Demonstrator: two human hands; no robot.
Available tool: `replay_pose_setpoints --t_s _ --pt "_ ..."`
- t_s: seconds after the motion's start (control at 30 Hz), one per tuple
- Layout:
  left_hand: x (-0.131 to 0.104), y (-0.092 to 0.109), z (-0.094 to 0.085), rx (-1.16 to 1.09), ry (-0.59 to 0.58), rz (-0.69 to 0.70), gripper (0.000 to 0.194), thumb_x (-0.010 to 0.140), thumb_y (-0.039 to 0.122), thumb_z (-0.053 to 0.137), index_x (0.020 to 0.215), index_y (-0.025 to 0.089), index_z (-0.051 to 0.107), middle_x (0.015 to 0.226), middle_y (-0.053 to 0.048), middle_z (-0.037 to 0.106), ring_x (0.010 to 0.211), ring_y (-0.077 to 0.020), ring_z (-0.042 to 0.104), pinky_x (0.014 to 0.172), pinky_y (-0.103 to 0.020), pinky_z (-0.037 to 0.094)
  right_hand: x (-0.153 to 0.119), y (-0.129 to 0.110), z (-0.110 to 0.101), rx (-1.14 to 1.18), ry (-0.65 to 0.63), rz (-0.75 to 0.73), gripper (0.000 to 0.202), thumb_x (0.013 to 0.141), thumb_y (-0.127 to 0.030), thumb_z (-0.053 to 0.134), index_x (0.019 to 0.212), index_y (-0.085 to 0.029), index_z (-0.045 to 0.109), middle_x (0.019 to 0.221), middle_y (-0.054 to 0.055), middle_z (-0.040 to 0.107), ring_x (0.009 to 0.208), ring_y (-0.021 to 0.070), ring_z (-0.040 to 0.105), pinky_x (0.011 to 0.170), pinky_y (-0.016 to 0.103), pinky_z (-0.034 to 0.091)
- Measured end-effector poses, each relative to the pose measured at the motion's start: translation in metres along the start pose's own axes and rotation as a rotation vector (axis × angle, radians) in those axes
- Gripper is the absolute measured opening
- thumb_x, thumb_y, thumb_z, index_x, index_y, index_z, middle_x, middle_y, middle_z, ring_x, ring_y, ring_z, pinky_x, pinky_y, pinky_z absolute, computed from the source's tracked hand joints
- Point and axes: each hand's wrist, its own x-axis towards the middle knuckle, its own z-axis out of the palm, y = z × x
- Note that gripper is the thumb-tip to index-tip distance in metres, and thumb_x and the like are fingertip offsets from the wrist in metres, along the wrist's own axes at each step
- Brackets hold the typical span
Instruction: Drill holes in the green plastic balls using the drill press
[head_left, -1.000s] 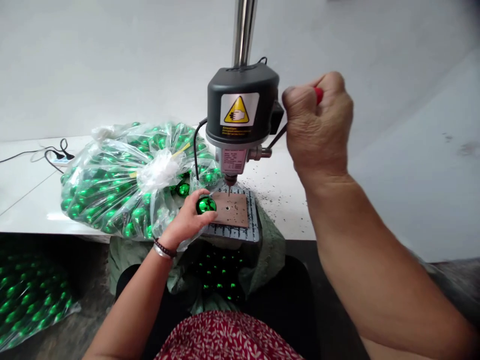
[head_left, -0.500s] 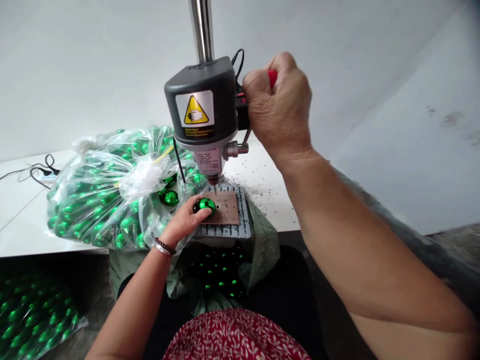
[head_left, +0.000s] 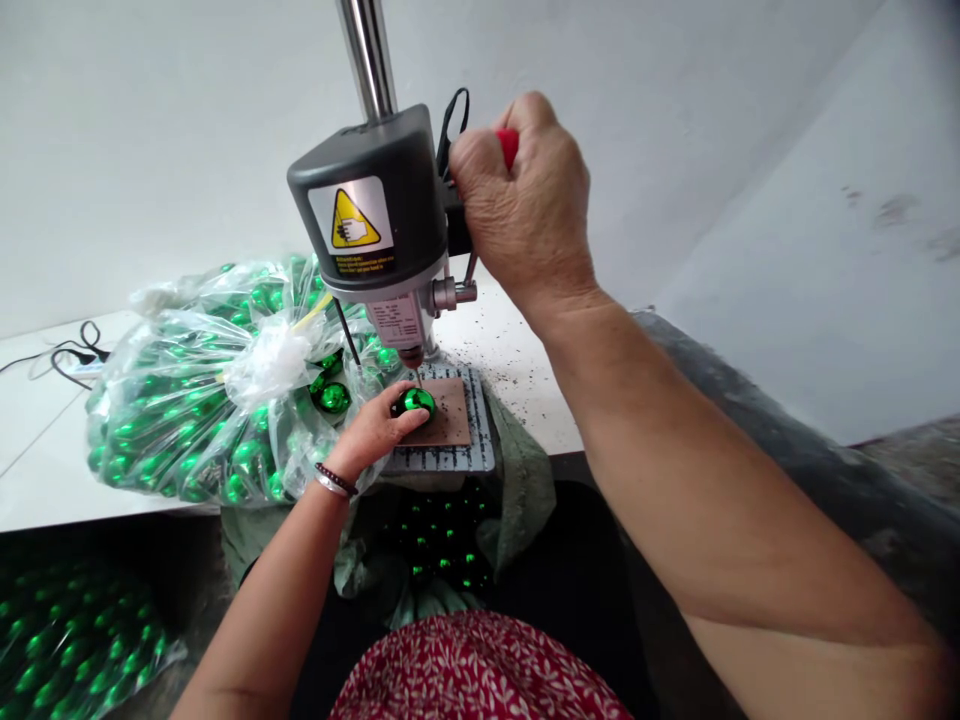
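Note:
A shiny green ball rests on the brown board under the drill press. My left hand holds it from the left, thumb in front and fingers behind. The thin drill bit points down at the ball's top; whether it touches cannot be made out. Up at the right of the press head, my right hand is wrapped round the red-ended handle. The board lies on the slotted metal base.
A clear plastic bag of green balls covers the table's left part, with loose balls at its opening. Dark shavings lie behind the base. Below are another bag and more balls. A cable lies far left.
The ball and my left hand have moved right over the board, bringing the ball beneath the bit. The whole view has shifted a little. My right hand keeps its grip.

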Motion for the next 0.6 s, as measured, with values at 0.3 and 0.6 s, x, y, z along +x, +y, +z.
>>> replay_pose_setpoints --t_s 0.3,0.6 --pt "0.005 0.005 -0.004 0.056 -0.003 -0.026 0.052 0.081 0.043 0.06 0.127 0.019 0.061 0.115 -0.006 0.07 0.106 -0.0252 0.063 0.101 -0.038 0.045 -0.001 0.0 0.001 -0.005 -0.003 0.005 0.032 0.09 -0.029 0.046 0.068 -0.02 0.025 0.065 -0.006 0.032 0.063 0.007 0.025 0.07 0.022 0.025" --pt "0.0 0.003 0.008 0.075 0.065 0.023 0.056 0.073 0.032 0.069 0.125 0.016 0.055 0.11 -0.006 0.066 0.103 -0.0235 0.061 0.094 -0.035 0.047 -0.001 0.001 0.001 0.015 0.001 -0.004 0.031 0.09 -0.03 0.045 0.069 -0.02 0.025 0.066 -0.006 0.03 0.063 0.0058 0.026 0.071 0.021 0.026"
